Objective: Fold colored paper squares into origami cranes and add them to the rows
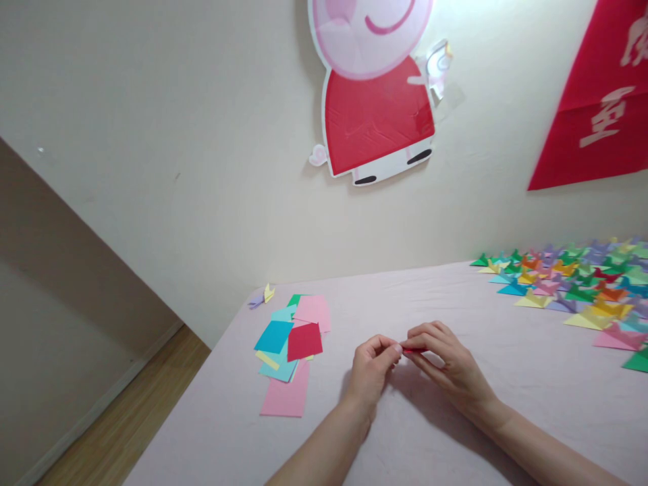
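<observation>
Pinching a narrow red paper piece (416,350), aligned sideways, in fingers of left hand (372,368) and right hand (453,364), nearer the right.

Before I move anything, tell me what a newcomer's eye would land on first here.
Most likely the big pink-and-red cartoon cutout on the wall, above the table. Next, probably the crowd of many-coloured folded paper figures along the table's far right. Then, nearer the centre, the small red piece in the grip of the left hand and right hand.
</observation>
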